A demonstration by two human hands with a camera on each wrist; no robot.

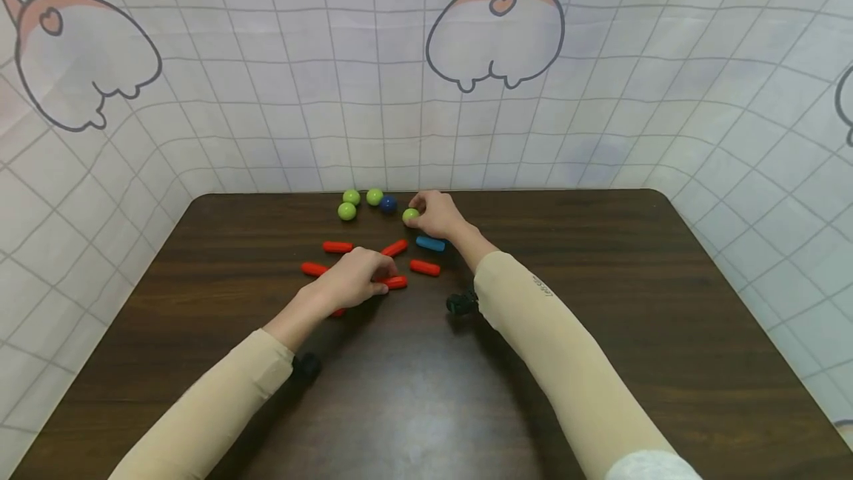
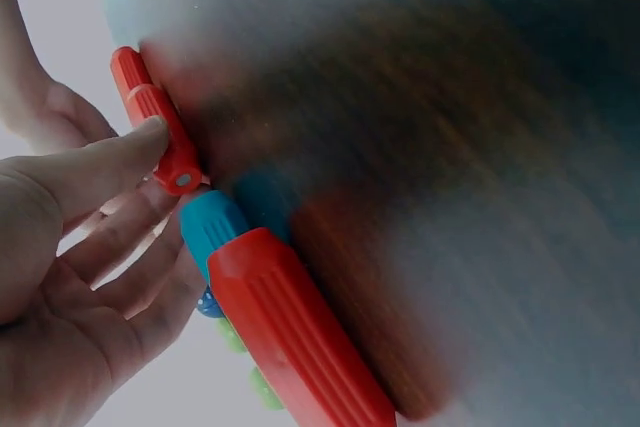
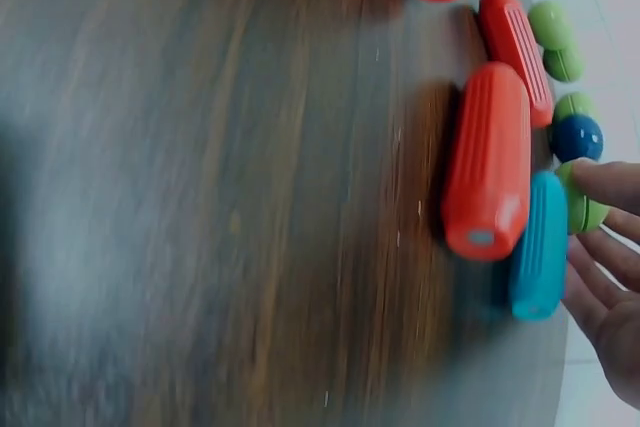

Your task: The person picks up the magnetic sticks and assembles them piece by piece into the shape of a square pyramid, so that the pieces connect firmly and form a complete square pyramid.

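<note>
My left hand (image 1: 356, 278) pinches a short red ridged stick (image 1: 395, 282) lying on the table. In the left wrist view, its thumb presses on that red ridged stick (image 2: 163, 137). My right hand (image 1: 436, 215) pinches a green ball (image 1: 410, 216) at the back of the table. A seam line crosses the green ball (image 3: 583, 199) in the right wrist view. Just in front of the right hand lies a blue ridged stick (image 1: 430, 244), with another red stick (image 1: 425, 267) nearer to me. A further red stick (image 1: 395, 247) lies behind my left hand.
Several green balls (image 1: 346, 211) and a dark blue ball (image 1: 388, 204) sit near the back edge. More red sticks (image 1: 338, 247) lie left of centre, one partly under my left wrist. The dark wooden table (image 1: 600, 280) meets a white checked cloth (image 1: 373, 95) behind.
</note>
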